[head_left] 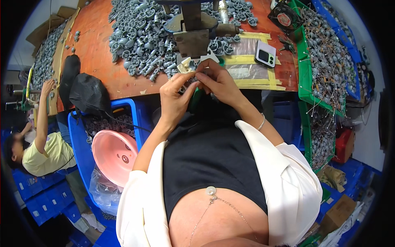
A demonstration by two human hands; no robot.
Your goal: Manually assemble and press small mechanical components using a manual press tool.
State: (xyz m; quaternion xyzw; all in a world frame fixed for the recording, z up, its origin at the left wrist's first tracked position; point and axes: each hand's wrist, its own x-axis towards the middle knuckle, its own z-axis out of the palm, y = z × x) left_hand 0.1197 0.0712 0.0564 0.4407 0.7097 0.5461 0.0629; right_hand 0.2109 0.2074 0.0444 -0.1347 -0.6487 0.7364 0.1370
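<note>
My left hand (pixel 177 98) and my right hand (pixel 221 84) meet at the table's near edge, just below the metal head of a bench press (pixel 192 43). Thumbs and fingertips of both are pinched together. Whatever small piece they hold is mostly hidden by the fingers; a bit of grey shows between them. A crumpled cream-coloured scrap (pixel 186 65) lies right behind my left fingers. Beyond it spreads a large heap of small grey plastic parts (pixel 140 39) on the reddish table (pixel 92 39).
A phone (pixel 266 54) lies on the taped mat, near a black fan (pixel 284 17). Green trays (pixel 305 74) of wired parts stand right. At left are a black bag (pixel 88 91), a blue bin (pixel 73 131), a pink basin (pixel 111 154) and a seated co-worker (pixel 51 154).
</note>
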